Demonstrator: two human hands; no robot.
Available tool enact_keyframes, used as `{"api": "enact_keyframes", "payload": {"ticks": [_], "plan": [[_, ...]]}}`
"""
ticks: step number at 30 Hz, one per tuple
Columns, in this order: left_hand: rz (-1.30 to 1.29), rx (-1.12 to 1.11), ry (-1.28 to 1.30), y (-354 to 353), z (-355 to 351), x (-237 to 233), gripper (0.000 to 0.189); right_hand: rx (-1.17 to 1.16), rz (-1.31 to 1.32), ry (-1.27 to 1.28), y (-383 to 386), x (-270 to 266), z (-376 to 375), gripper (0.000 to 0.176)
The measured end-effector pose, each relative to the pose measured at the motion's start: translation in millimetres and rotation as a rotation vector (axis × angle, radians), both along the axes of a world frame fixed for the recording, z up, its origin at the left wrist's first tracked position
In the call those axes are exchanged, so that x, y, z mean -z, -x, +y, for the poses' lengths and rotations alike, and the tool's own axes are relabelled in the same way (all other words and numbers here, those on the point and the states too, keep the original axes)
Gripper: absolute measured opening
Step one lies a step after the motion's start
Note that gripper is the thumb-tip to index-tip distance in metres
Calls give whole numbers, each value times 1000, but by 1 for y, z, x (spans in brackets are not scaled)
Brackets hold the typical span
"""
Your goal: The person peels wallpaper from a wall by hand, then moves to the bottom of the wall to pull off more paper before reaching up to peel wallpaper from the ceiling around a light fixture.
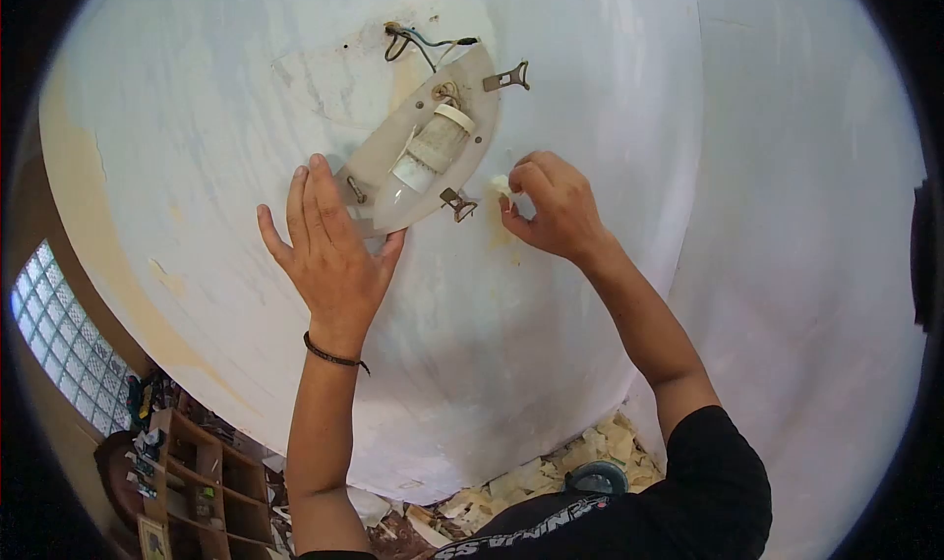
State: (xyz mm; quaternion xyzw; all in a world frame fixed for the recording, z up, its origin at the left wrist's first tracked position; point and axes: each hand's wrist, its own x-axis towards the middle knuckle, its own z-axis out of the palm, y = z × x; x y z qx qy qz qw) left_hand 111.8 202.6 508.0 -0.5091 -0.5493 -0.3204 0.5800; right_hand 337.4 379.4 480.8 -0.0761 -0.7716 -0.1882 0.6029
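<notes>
A wall lamp base (369, 162) with a bulb (401, 188) in its socket hangs tilted against the wall. My left hand (332, 250) lies with its fingers spread beside the lower left end of the base, the thumb at its bottom edge. Two metal clips (506, 78) stick out from the base's right side. To the right of the lamp, my right hand (556, 206) pinches a small crumpled off-white wad (501, 185) close to the wall. Below the fingertips the wall shows a yellowish patch (511, 234).
Dark and blue wires (418, 41) come out of a hole in the wall above the lamp. Torn scraps (531, 476) and a dark bucket (597, 477) are on the floor below. A wooden shelf (202, 462) stands at the lower left, near a glass-block window (69, 334).
</notes>
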Motion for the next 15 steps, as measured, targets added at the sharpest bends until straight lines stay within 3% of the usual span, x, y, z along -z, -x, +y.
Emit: {"api": "enact_keyframes", "payload": {"ticks": [4, 8, 10, 15], "plan": [[13, 3, -13, 0, 2, 0, 117, -22, 136, -24, 3, -12, -6, 40], [6, 1, -10, 0, 2, 0, 116, -40, 37, 65, -1, -5, 0, 45], [17, -1, -14, 1, 1, 1, 117, -10, -134, 336, -5, 1, -4, 47], [28, 14, -8, 3, 2, 2, 116, -5, 40, 72, 8, -2, -11, 36]]}}
